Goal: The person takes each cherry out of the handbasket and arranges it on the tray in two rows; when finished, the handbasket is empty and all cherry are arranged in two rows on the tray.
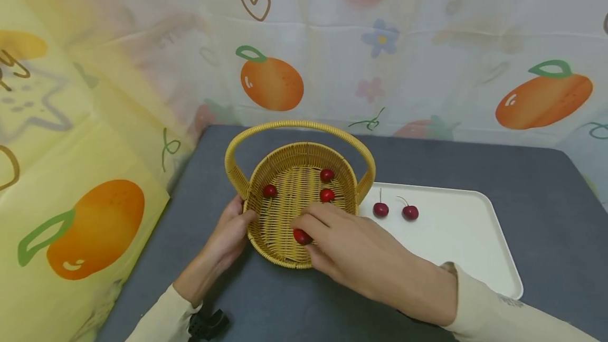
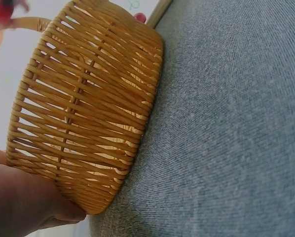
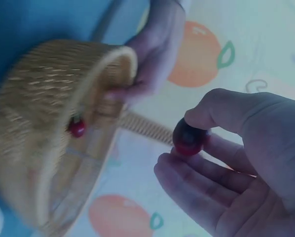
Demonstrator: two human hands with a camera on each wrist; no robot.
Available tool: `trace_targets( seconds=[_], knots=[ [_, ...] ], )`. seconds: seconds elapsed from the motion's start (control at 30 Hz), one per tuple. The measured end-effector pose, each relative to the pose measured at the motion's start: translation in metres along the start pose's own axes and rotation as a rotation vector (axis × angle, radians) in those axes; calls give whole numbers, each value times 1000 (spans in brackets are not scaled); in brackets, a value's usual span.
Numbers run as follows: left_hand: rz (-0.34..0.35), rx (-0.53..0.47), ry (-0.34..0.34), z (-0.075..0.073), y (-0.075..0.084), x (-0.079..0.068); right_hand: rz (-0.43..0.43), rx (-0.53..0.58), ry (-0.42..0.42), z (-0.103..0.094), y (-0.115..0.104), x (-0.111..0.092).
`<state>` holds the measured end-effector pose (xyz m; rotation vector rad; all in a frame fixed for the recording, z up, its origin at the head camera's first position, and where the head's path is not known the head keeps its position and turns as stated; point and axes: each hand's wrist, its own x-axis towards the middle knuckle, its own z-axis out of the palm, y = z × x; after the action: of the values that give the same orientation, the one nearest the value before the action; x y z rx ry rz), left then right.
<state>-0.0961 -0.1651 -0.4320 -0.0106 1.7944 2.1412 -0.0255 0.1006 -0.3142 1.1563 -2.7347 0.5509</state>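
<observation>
A yellow wicker basket [image 1: 304, 152] with a tall arched handle stands on the grey table. Inside it lie three red cherries, one cherry [image 1: 269, 191] at the left and two at the right, the upper cherry [image 1: 326, 175] close to the wall. My left hand [image 1: 231, 231] grips the basket's left rim, thumb over the edge and fingers outside, against the weave [image 2: 83, 103]. Over the basket's front part, my right hand [image 1: 349, 244] pinches another cherry [image 3: 189, 137] between thumb and fingers. Two cherries with stems, a left one [image 1: 380, 210] and a right one [image 1: 410, 212], lie on the white tray [image 1: 467, 236].
The white tray sits to the right of the basket, partly behind my right forearm. A fruit-print cloth [image 1: 328, 67] hangs behind the table [image 1: 456, 165] and along its left side. A black strap [image 1: 208, 325] shows at my left wrist.
</observation>
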Motion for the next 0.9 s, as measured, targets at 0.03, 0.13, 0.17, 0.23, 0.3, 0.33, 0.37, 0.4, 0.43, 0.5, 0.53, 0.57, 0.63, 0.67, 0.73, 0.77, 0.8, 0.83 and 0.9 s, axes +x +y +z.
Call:
trace_targets(
  seconds=[0.03,0.13,0.17,0.23,0.3,0.33,0.37,0.4,0.43,0.5,0.53,0.57,0.63,0.67,0.73,0.77,0.8,0.83,0.9],
  knots=[
    [2,-2,-2,0,0,0,-1,-6,12,-1,4,-10],
    [2,-4,-11,0,0,0,30,-33,55,-4,18,-43],
    [1,0,-9,0,0,0,43,-44,73,-5,24,-54],
    [0,7,-6,-1,0,0,77,-72,105,-8,37,-75],
    [-4,15,-4,-2,0,-1,110,-109,136,-12,52,-95],
    [-6,18,-4,-2,0,-1,126,-131,152,-13,59,-104],
    [-8,21,-4,-3,0,-2,143,-149,162,-14,67,-112],
    [-9,20,-4,-3,0,-2,168,-161,164,-15,75,-119],
    [-11,23,-5,-3,0,-2,197,-176,164,-16,82,-126],
    [-13,21,-6,-3,1,-2,253,-195,153,-18,96,-138],
    [-13,20,-6,-3,1,-2,277,-198,146,-18,103,-144],
    [-14,19,-7,-3,2,-2,301,-197,135,-18,109,-148],
    [-14,21,-10,-3,3,-2,338,-200,123,-16,120,-156],
    [-15,22,-11,-3,3,-3,352,-196,114,-15,125,-159],
    [-17,25,-16,-3,2,-3,376,-198,96,-11,134,-164],
    [-17,26,-17,-3,2,-3,393,-195,80,-10,137,-165],
    [-17,26,-17,-3,2,-3,407,-199,69,-8,141,-166],
    [-15,26,-18,-3,2,-3,421,-203,57,-7,144,-166],
    [-12,26,-22,-3,1,-3,441,-205,35,-4,150,-165]
  ],
)
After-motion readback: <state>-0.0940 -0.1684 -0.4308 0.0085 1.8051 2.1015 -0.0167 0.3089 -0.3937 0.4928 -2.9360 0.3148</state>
